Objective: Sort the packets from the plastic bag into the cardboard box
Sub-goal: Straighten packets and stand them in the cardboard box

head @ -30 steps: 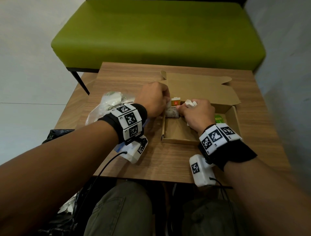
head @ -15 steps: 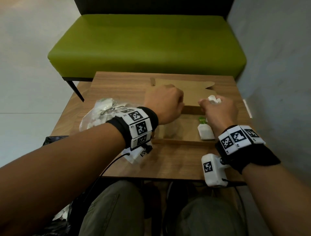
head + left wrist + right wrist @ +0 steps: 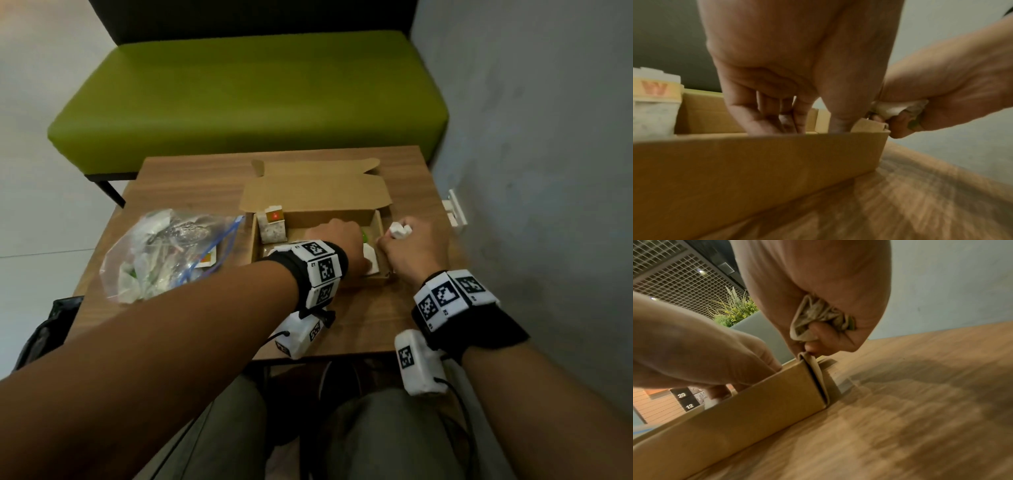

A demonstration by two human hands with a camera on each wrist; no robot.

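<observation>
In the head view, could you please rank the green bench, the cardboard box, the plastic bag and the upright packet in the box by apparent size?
1. green bench
2. cardboard box, lid included
3. plastic bag, close to the box
4. upright packet

The left hand (image 3: 346, 246) reaches down into the open brown cardboard box (image 3: 318, 219), and its fingertips (image 3: 764, 128) dip behind the box's near wall, so what they touch cannot be seen. From above, that hand also covers most of the flat white packet (image 3: 371, 262) and the small green thing beside it. The right hand (image 3: 416, 246) is balled around crumpled white packets (image 3: 813, 316), so most of them stay hidden. The wooden table (image 3: 920, 402) looks smeared and fuzzy. The clear plastic bag (image 3: 168, 253) is too crinkly to tell its packets apart.
</observation>
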